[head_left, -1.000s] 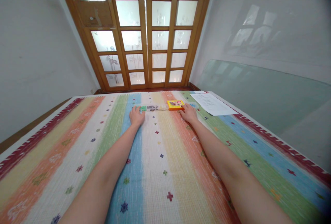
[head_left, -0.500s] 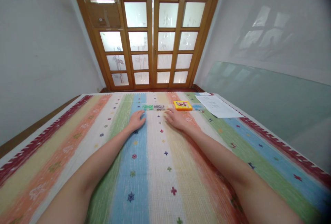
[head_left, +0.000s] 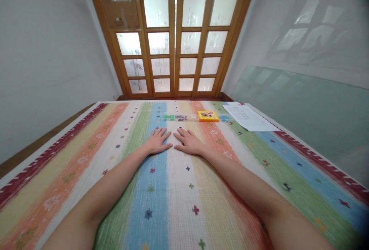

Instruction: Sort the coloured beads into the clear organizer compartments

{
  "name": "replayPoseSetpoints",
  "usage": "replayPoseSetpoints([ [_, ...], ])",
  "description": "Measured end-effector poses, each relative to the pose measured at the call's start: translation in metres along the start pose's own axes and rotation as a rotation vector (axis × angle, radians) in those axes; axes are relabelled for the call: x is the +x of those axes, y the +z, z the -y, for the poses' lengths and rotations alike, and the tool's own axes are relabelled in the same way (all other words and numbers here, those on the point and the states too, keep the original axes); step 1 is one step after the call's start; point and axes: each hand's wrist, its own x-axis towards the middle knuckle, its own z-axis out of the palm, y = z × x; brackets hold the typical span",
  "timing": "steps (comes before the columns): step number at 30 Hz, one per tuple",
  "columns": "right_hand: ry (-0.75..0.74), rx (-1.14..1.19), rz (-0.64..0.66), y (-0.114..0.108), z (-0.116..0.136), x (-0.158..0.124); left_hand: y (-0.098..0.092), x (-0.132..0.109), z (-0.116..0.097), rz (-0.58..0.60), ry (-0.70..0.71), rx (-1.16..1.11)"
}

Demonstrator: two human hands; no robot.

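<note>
From the head view, I see my left hand (head_left: 156, 142) and right hand (head_left: 188, 142) palm down on the striped cloth (head_left: 148, 200) over the desk (head_left: 43, 150). On both hands my fingers are open and spread, holding nothing, with the two thumbs pointing toward each other, close but apart. Beyond my right hand, near the far edge, lies a yellow box (head_left: 208, 116), clear of my fingers. A clear strip (head_left: 188, 117) shows on both sides of it, with green and dark patches at left and a blue one at right; I cannot make out its contents. Printed paper (head_left: 249, 117) lies further right. Behind the desk stand wooden doors (head_left: 175, 69) with pale panes.
</note>
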Motion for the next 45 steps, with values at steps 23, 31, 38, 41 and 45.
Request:
replayPoseSetpoints([
  [23,-0.003,-0.033,0.032,0.0017,0.0037,0.0001,-0.0026,-0.0025,-0.0011,0.067,0.053,0.053],
  [31,-0.012,-0.015,0.026,0.0009,0.0031,-0.0001,-0.0047,-0.0045,-0.0040,0.044,0.050,0.044],
  [38,-0.013,-0.004,0.017,0.0014,0.0023,0.0002,-0.0049,-0.0042,-0.0024,0.034,0.050,0.022],
  [41,-0.016,-0.008,0.016,0.0018,0.0020,0.0001,-0.0039,-0.0041,-0.0018,0.029,0.048,0.025],
  [45,-0.018,-0.015,0.011,0.0011,0.0027,-0.0003,-0.0046,-0.0046,-0.0023,0.028,0.053,0.024],
])
